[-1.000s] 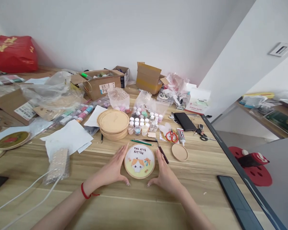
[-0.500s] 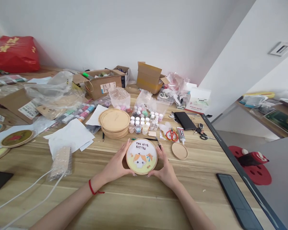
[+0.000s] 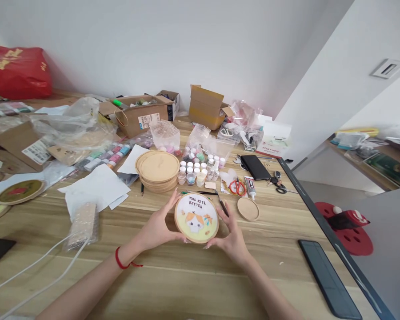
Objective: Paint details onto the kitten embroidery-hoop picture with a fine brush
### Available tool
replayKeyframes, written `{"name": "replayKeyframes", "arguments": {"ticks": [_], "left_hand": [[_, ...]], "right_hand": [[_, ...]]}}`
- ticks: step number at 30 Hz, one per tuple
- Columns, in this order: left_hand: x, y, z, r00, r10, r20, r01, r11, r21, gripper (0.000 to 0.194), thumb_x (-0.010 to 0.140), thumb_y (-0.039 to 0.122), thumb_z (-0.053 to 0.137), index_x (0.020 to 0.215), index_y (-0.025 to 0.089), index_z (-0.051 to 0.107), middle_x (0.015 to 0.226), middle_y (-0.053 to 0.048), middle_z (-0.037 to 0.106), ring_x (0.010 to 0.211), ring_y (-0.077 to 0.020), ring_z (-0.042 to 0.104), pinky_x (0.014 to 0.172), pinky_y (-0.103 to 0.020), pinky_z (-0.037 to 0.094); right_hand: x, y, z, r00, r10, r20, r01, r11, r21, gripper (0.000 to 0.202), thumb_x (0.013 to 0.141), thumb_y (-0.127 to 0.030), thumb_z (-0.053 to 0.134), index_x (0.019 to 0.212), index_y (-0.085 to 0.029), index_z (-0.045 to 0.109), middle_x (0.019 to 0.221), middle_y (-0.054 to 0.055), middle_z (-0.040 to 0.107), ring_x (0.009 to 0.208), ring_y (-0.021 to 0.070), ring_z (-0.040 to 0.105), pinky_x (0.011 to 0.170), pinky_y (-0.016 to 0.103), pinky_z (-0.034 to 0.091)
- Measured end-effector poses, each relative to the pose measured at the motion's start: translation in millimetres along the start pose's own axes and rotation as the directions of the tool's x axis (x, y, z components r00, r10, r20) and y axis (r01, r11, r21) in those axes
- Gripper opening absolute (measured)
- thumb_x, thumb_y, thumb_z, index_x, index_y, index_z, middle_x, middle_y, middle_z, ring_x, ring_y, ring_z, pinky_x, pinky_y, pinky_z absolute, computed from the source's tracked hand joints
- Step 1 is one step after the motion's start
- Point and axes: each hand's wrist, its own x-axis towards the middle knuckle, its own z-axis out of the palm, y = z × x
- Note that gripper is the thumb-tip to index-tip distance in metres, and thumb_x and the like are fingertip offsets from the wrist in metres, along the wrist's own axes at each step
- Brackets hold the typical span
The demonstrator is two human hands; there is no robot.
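A round wooden plate with a kitten picture (image 3: 196, 218) lies on the table between my hands. It bears dark lettering at the top, an orange-and-white kitten face, and a yellow lower part. My left hand (image 3: 158, 227) curves round its left side, thumb at the bottom rim and fingers by the upper left edge. On the right, my right hand (image 3: 231, 235) cups the plate the same way, thumb low and fingers spread along the rim. A dark slim tool (image 3: 222, 203) lies just beyond the right fingertips. Finger contact under the rim is hidden.
Behind the plate stand a stack of round wooden plates (image 3: 157, 168) and several small white-capped jars (image 3: 196, 166). To the right are red-handled pliers (image 3: 237, 187), a glue tube (image 3: 250, 186), a small round plate (image 3: 248, 209) and a phone (image 3: 329, 278). White paper (image 3: 96, 186) lies left.
The view has shifted slightly. My fingers have opened a little around the plate, and the right fingers sit lower, uncovering more of the dark tool. The plate has turned slightly clockwise.
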Motion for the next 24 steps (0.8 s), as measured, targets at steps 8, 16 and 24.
{"name": "replayKeyframes", "arguments": {"ticks": [8, 16, 24], "left_hand": [[-3, -8, -0.9, 0.998, 0.062, 0.028, -0.066, 0.981, 0.185, 0.137, 0.058, 0.051, 0.088, 0.154, 0.038, -0.009, 0.163, -0.009, 0.021, 0.148, -0.0333, 0.021, 0.119, -0.053, 0.025], [0, -21, 6.4, 0.995, 0.090, 0.046, -0.098, 0.972, 0.212, 0.137, 0.059, 0.054, 0.086, 0.155, 0.035, -0.011, 0.163, -0.011, 0.020, 0.149, -0.0345, 0.019, 0.118, -0.053, 0.027], [1, -40, 18.4, 0.997, 0.000, 0.074, -0.020, 0.965, 0.262, 0.142, 0.055, 0.049, 0.090, 0.156, 0.030, -0.008, 0.163, -0.016, 0.017, 0.148, -0.0363, 0.019, 0.118, -0.055, 0.027]], "right_hand": [[-3, 5, 2, 0.976, -0.215, -0.038, 0.214, 0.976, -0.047, 0.118, 0.060, -0.034, 0.090, 0.152, -0.037, 0.016, 0.157, 0.011, 0.036, 0.145, 0.0319, 0.032, 0.118, 0.056, 0.028], [-1, 16, 4, 0.998, -0.061, 0.011, 0.062, 0.989, -0.136, 0.127, 0.056, -0.038, 0.091, 0.154, -0.031, 0.010, 0.154, 0.015, 0.040, 0.143, 0.0327, 0.036, 0.117, 0.056, 0.029], [4, 26, 5, 0.995, 0.003, 0.104, 0.022, 0.970, -0.243, 0.129, 0.053, -0.034, 0.092, 0.154, -0.029, 0.012, 0.152, 0.014, 0.043, 0.141, 0.0332, 0.040, 0.116, 0.053, 0.033]]}}
